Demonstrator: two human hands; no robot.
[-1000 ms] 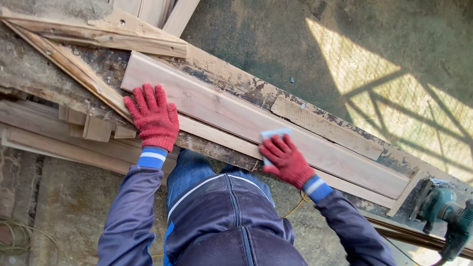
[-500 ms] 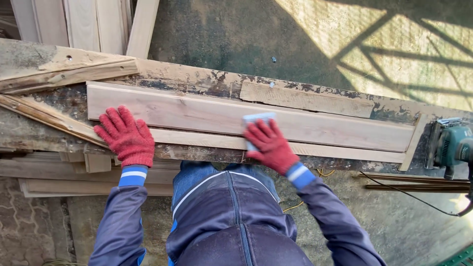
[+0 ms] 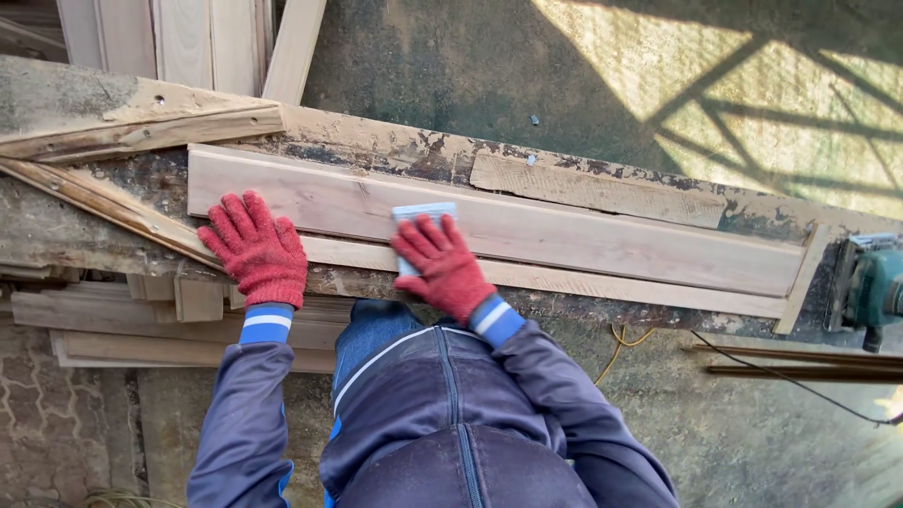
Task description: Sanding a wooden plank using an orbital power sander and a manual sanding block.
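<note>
A long pale wooden plank (image 3: 583, 240) lies across a worn, paint-flaked workbench (image 3: 414, 155). My right hand (image 3: 440, 265), in a red knit glove, presses a small pale blue-grey sanding block (image 3: 423, 214) onto the plank's near left part. My left hand (image 3: 256, 246), also in a red glove, rests flat with fingers spread on the plank's left end and near edge. A thinner strip (image 3: 611, 287) lies along the plank's near side.
A green power sander (image 3: 870, 287) sits at the bench's right end, its black cord (image 3: 800, 386) trailing over the concrete floor. Loose boards (image 3: 141, 127) lie at the left, more planks (image 3: 207, 42) lean at the top. A yellow cord (image 3: 616, 343) hangs below the bench.
My right hand has slid the sanding block leftward along the plank, closer to my left hand. The left hand stays pressed on the plank's left end.
</note>
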